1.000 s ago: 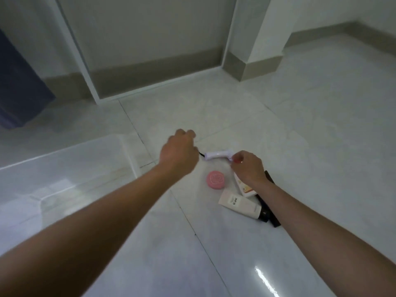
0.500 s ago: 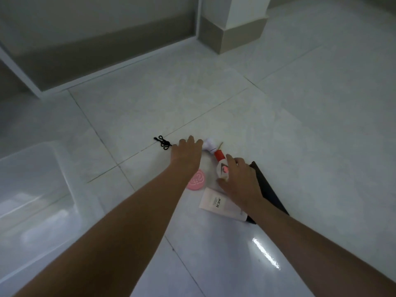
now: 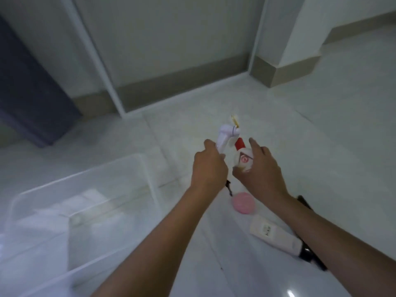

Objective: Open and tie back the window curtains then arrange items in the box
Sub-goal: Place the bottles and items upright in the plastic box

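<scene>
Head view, frame centre: left hand grips a white device; right hand holds a red-capped bottle; clear box lower left.

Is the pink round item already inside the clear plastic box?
No. The pink round item lies on the floor tiles to the right of the clear plastic box, below both hands.
</scene>
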Demonstrator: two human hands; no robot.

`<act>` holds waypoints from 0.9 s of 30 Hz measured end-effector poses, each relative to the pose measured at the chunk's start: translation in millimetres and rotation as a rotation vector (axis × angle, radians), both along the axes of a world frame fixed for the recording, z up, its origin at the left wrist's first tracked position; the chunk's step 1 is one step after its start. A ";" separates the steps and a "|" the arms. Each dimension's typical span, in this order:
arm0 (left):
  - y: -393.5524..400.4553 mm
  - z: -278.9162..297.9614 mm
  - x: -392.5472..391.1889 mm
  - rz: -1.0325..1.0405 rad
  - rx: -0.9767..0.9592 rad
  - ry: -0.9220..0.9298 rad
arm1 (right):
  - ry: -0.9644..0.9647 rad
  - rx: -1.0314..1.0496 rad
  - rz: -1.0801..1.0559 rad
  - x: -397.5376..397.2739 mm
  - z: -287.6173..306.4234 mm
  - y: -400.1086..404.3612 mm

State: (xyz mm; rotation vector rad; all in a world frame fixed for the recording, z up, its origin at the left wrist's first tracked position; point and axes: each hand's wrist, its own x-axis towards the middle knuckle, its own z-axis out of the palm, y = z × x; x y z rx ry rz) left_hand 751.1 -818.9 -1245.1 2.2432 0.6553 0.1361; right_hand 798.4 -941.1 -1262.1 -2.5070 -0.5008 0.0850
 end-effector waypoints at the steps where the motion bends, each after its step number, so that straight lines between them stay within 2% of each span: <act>1: 12.2 12.8 -15.4 0.032 -0.016 -0.055 | 0.024 0.084 0.020 -8.6 10.7 16.4; 4: 53.3 43.2 -68.2 0.157 -0.049 -0.152 | 0.102 0.261 0.108 -41.9 38.7 67.5; 9: 109.0 46.8 -160.3 0.388 -0.016 -0.060 | 0.190 0.246 0.363 -108.0 57.8 134.1; 12: 127.7 33.0 -200.6 0.469 -0.045 0.061 | 0.226 0.082 0.476 -134.0 53.2 162.1; 15: 139.6 13.8 -222.6 0.456 -0.070 0.204 | 0.235 -0.145 0.530 -150.9 38.2 183.5; 21: 154.8 -31.3 -215.1 0.280 -0.015 0.502 | 0.243 -0.525 0.615 -153.4 5.4 215.2; 24: 158.7 -43.9 -198.5 0.138 0.024 0.573 | 0.215 -0.775 0.651 -145.0 -11.2 228.0; 27: 163.1 -52.2 -185.4 0.117 -0.025 0.604 | 0.193 -0.876 0.688 -138.8 -19.2 230.9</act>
